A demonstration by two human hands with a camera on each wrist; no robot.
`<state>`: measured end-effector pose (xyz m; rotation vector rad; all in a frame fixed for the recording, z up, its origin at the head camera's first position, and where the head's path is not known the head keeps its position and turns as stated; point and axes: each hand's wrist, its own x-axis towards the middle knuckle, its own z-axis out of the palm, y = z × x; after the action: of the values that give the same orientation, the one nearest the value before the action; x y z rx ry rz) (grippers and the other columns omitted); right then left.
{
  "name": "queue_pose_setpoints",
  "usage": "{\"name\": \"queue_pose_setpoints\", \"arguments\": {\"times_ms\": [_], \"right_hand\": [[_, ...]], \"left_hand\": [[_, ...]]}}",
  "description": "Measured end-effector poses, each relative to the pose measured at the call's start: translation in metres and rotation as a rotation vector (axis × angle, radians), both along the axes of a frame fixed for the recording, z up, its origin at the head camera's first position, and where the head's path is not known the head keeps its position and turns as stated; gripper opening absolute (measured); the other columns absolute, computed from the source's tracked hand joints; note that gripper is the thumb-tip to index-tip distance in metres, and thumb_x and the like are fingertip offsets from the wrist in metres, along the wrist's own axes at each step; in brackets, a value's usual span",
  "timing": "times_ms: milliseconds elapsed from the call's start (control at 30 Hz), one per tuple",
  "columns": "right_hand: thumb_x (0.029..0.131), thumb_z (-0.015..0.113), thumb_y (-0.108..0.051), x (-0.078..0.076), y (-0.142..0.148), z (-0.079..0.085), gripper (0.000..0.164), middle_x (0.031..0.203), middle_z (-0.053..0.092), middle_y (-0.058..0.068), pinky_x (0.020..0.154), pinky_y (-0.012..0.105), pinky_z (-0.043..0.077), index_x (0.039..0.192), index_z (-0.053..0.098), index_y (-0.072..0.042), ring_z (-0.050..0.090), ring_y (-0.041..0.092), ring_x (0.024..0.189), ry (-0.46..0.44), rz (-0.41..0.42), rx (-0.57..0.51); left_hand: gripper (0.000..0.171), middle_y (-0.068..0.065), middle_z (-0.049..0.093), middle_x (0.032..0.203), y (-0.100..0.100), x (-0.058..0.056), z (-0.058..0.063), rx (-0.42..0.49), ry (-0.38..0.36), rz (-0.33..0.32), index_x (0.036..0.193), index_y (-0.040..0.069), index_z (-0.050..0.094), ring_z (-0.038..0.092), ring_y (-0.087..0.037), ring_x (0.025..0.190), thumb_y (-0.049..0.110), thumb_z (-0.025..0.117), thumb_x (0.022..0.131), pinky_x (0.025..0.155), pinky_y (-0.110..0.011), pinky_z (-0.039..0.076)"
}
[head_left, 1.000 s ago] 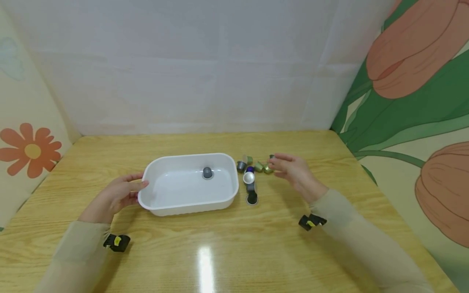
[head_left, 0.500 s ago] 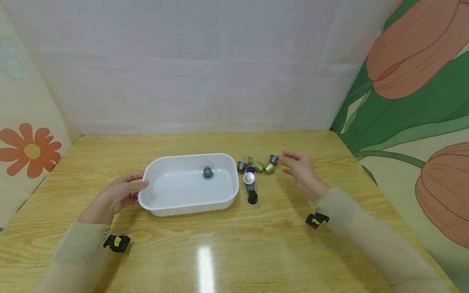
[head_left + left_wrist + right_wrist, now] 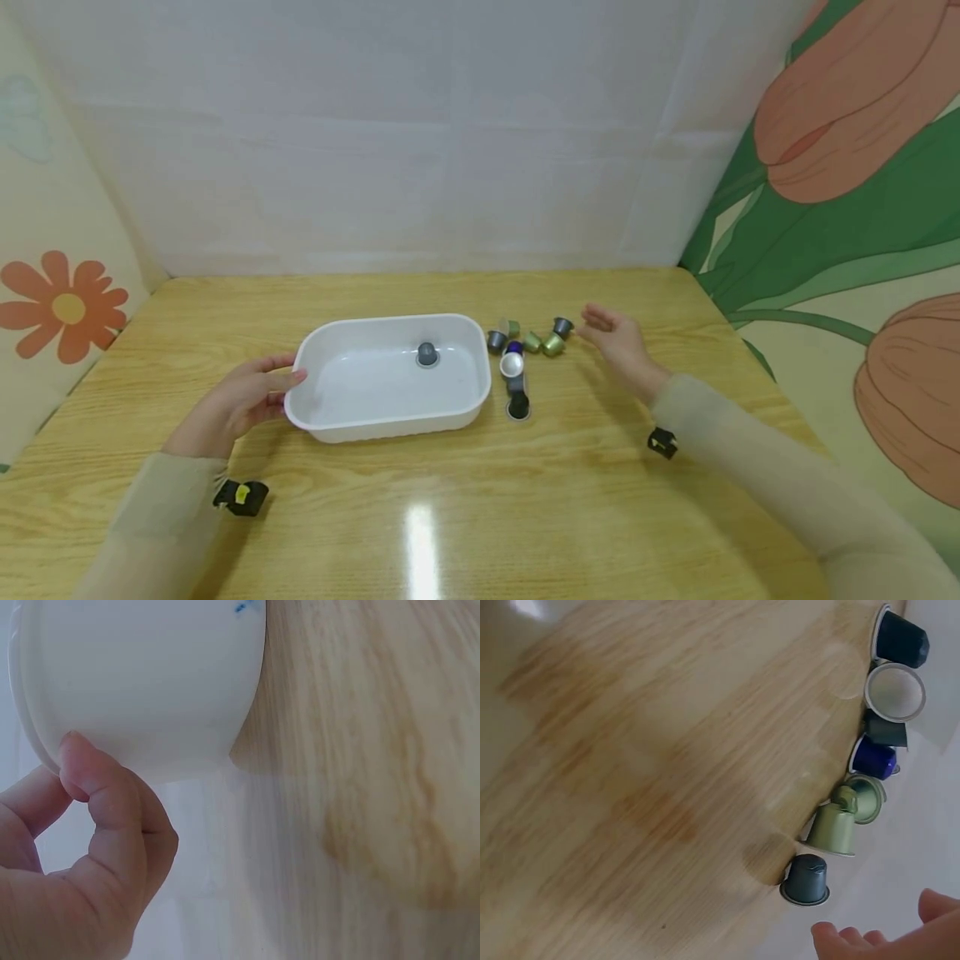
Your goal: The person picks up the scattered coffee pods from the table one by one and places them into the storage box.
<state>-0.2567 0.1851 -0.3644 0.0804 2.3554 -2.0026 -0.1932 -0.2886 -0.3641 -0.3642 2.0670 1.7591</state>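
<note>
A white rectangular basin [image 3: 367,392] stands on the table, with one grey coffee capsule [image 3: 427,353] upside down inside it. At its left end, my left hand [image 3: 243,398] pinches the rim between thumb and curled fingers, as the left wrist view shows on the basin wall [image 3: 150,682]. Right of the basin lie several coffee capsules. A dark grey capsule [image 3: 562,327] is the nearest to my right hand [image 3: 626,346], which holds nothing, its fingers apart from that capsule. Beside it are green capsules [image 3: 553,345], and a blue-purple capsule [image 3: 874,757] shows in the right wrist view.
Closer to the basin are a capsule with its silvery lid [image 3: 512,365] facing up and a black capsule [image 3: 518,405]. Another dark grey capsule [image 3: 496,341] sits by the basin's right rim. A white sheet [image 3: 420,167] hangs behind the wooden table [image 3: 525,517].
My right hand has drawn back to the right, away from the capsules, leaving the dark grey one in plain sight. The left hand and basin stay in place.
</note>
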Motion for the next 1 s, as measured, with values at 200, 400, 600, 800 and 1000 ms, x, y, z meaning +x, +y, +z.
{"name": "queue_pose_setpoints", "arguments": {"times_ms": [200, 400, 600, 800, 1000], "right_hand": [[0.098, 0.053, -0.001, -0.006, 0.006, -0.007, 0.055, 0.150, 0.033, 0.022, 0.111, 0.040, 0.030, 0.148, 0.030, 0.006, 0.031, 0.035, 0.139, 0.014, 0.060, 0.138], [0.098, 0.054, -0.003, -0.015, 0.012, -0.011, 0.057, 0.152, 0.028, 0.026, 0.112, 0.046, 0.027, 0.147, 0.027, 0.010, 0.028, 0.041, 0.139, 0.049, 0.165, 0.312], [0.097, 0.058, -0.006, -0.025, 0.015, -0.012, 0.062, 0.152, 0.025, 0.028, 0.112, 0.048, 0.026, 0.148, 0.025, 0.008, 0.024, 0.043, 0.140, 0.022, 0.200, 0.405], [0.095, 0.060, -0.003, -0.032, 0.017, -0.017, 0.062, 0.151, 0.027, 0.026, 0.114, 0.046, 0.022, 0.147, 0.028, 0.008, 0.023, 0.040, 0.141, 0.054, 0.220, 0.472], [0.094, 0.062, -0.003, -0.038, 0.016, -0.023, 0.062, 0.151, 0.029, 0.026, 0.114, 0.047, 0.022, 0.146, 0.031, 0.009, 0.024, 0.040, 0.140, 0.084, 0.244, 0.546]], "left_hand": [[0.068, 0.003, 0.060, 0.087, -0.001, 0.000, 0.000, 0.012, 0.000, -0.005, 0.148, -0.007, 0.017, 0.058, -0.013, 0.073, 0.017, 0.057, 0.099, 0.067, -0.027, 0.054], [0.069, 0.002, 0.060, 0.088, 0.000, 0.000, 0.001, 0.006, 0.000, -0.010, 0.149, -0.006, 0.015, 0.058, -0.013, 0.073, 0.017, 0.057, 0.099, 0.067, -0.027, 0.054], [0.070, 0.002, 0.060, 0.089, 0.000, -0.001, 0.001, 0.001, -0.004, -0.005, 0.150, -0.006, 0.016, 0.058, -0.014, 0.074, 0.018, 0.058, 0.099, 0.068, -0.028, 0.054], [0.069, 0.002, 0.060, 0.089, 0.000, 0.000, 0.002, 0.001, -0.001, -0.011, 0.149, -0.006, 0.016, 0.057, -0.013, 0.074, 0.018, 0.057, 0.099, 0.068, -0.027, 0.054], [0.069, 0.002, 0.058, 0.090, 0.000, 0.001, 0.002, -0.008, -0.008, -0.004, 0.149, -0.006, 0.016, 0.057, -0.014, 0.074, 0.018, 0.057, 0.099, 0.068, -0.028, 0.054]]}}
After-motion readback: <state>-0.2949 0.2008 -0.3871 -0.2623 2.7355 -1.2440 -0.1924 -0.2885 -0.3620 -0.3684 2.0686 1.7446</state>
